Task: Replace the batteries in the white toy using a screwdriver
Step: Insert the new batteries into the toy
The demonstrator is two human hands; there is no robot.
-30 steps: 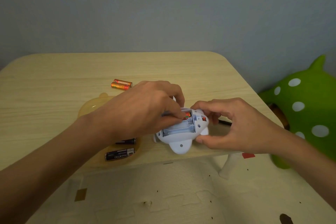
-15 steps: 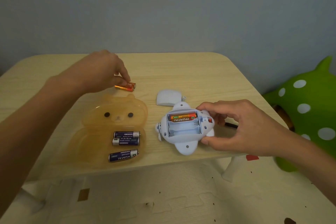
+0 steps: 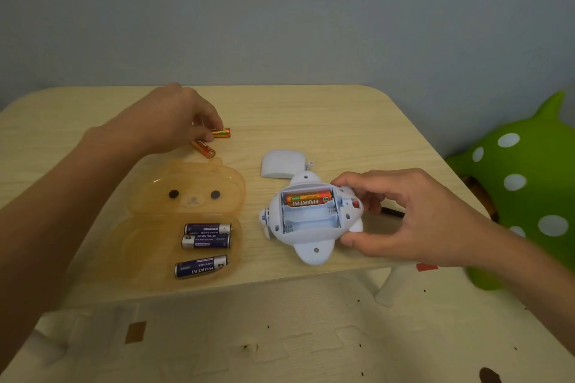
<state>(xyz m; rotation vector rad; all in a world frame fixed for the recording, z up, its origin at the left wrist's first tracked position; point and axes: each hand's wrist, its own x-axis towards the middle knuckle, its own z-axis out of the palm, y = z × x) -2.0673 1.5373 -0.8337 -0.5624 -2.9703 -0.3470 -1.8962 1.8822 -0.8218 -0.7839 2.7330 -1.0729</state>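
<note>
The white toy (image 3: 311, 227) lies belly up near the table's front edge, its battery bay open. One orange battery (image 3: 306, 198) sits in the far slot; the two nearer slots are bare. My right hand (image 3: 401, 214) grips the toy's right side. Just behind the toy lies its white cover (image 3: 281, 163). My left hand (image 3: 174, 118) is far left of the toy, fingertips pinched on an orange battery (image 3: 221, 133) on the table; a second orange battery (image 3: 203, 148) lies askew beside the thumb. A dark screwdriver (image 3: 392, 211) pokes out behind my right hand, mostly hidden.
An open orange bear-shaped case (image 3: 149, 236) at the front left holds three purple batteries (image 3: 207, 241). The wooden table (image 3: 342, 121) ends just below the toy. A green spotted plush (image 3: 529, 171) sits on the floor to the right.
My left hand left the toy's battery bay and moved back left to the orange batteries. One orange battery now sits in the bay. The nearer loose battery has turned askew.
</note>
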